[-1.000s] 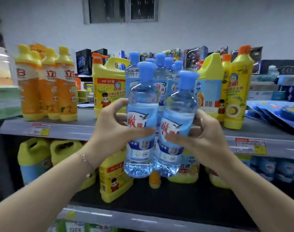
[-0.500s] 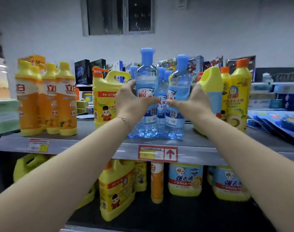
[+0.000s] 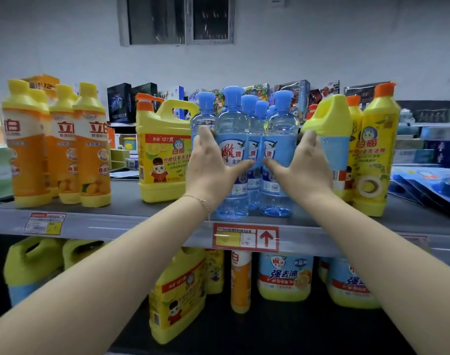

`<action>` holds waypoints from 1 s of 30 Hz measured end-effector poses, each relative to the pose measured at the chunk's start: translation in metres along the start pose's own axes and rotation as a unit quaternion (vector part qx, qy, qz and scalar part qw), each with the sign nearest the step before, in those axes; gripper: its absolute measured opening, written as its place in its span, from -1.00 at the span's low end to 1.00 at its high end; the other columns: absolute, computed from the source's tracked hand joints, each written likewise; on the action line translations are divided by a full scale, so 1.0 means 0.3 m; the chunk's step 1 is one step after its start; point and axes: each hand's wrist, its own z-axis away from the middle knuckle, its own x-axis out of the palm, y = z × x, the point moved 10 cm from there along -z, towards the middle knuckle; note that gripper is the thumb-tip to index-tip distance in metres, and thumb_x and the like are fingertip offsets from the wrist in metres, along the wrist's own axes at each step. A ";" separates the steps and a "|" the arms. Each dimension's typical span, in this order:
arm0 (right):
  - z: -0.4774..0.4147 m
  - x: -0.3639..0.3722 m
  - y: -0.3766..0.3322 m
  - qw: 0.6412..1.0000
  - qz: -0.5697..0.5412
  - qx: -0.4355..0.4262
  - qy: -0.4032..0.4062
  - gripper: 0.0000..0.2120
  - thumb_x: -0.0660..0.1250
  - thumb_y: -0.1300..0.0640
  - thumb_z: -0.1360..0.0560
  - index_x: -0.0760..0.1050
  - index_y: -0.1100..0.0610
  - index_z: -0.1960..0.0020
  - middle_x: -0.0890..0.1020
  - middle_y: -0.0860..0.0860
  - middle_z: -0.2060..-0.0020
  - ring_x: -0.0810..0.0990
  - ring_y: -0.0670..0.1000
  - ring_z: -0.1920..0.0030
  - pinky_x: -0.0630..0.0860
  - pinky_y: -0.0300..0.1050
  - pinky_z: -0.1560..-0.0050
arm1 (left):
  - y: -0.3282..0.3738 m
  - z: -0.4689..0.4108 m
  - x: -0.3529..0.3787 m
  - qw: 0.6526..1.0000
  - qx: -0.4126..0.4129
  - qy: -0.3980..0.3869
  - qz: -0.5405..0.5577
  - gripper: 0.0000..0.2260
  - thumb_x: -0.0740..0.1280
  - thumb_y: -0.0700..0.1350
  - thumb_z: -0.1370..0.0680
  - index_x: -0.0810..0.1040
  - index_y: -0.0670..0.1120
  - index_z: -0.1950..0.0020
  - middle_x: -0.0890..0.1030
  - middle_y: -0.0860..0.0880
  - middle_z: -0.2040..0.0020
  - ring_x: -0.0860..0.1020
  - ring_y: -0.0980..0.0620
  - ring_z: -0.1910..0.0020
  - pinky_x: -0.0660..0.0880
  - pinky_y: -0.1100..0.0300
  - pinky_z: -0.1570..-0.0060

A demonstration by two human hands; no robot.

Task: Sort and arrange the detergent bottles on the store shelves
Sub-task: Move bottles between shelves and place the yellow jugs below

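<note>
Left hand [image 3: 210, 167] gripping left clear blue bottle [image 3: 232, 139], right hand [image 3: 302, 167] gripping right clear blue bottle [image 3: 280, 139]; both upright on upper shelf [image 3: 121, 221].

2 clear blue-capped bottles [image 3: 233, 152] stand upright side by side at the upper shelf's [image 3: 142, 224] front edge.

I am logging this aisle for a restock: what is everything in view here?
Clear bottles: at least six, blue caps, upper shelf centre, front two held.
Orange bottles: at least four, yellow caps, upper shelf left.
Yellow jug: one, orange pump, left of the clear bottles.
Yellow bottles: about three, orange caps, upper shelf right.
Lower shelf jugs: several, yellow and blue.
Price tag: one, red, shelf edge.
Boxes: several, dark, behind.
Left hand: on the left front bottle.
Right hand: on the right front bottle.
</note>
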 end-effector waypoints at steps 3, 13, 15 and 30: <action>0.051 -0.050 -0.111 0.990 0.008 -0.120 0.070 -0.61 0.41 -0.02 -0.44 0.36 0.19 -0.08 0.43 0.02 0.08 0.43 0.03 0.08 0.36 -0.11 0.21 | -0.010 0.008 -0.005 0.999 0.020 -0.025 -0.018 -0.37 0.48 0.20 -0.34 0.33 -0.16 -0.18 0.42 -0.06 -0.08 0.39 0.05 0.02 0.40 0.24 0.06; 0.234 0.114 -0.532 0.916 -0.021 -0.394 -0.069 -0.84 0.26 0.08 -0.41 0.50 0.15 0.09 0.55 0.03 0.24 0.52 0.09 0.31 0.49 -0.05 0.43 | -0.379 -0.012 -0.230 0.990 -0.112 0.042 -0.071 -0.41 0.45 0.00 -0.44 0.24 -0.18 -0.32 0.35 -0.16 -0.29 0.31 -0.13 -0.30 0.31 0.02 -0.29; 0.261 0.160 -0.580 0.902 -0.010 -0.418 -0.103 -0.83 0.25 0.06 -0.42 0.50 0.14 0.08 0.56 0.03 0.21 0.55 0.10 0.28 0.49 -0.06 0.41 | -0.448 -0.024 -0.227 0.983 -0.178 0.024 -0.032 -0.27 0.50 -0.01 -0.40 0.17 -0.19 -0.39 0.31 -0.17 -0.36 0.29 -0.14 -0.37 0.30 -0.01 -0.35; 0.236 0.236 -0.594 0.928 0.013 -0.346 -0.136 -0.83 0.24 -0.02 -0.49 0.46 0.07 0.03 0.50 -0.04 0.20 0.43 0.02 0.28 0.40 -0.10 0.30 | -0.560 -0.065 -0.166 0.954 -0.293 0.026 0.062 -0.33 0.58 0.12 0.03 0.56 -0.09 0.00 0.64 -0.04 0.10 0.61 -0.05 0.10 0.54 0.15 0.22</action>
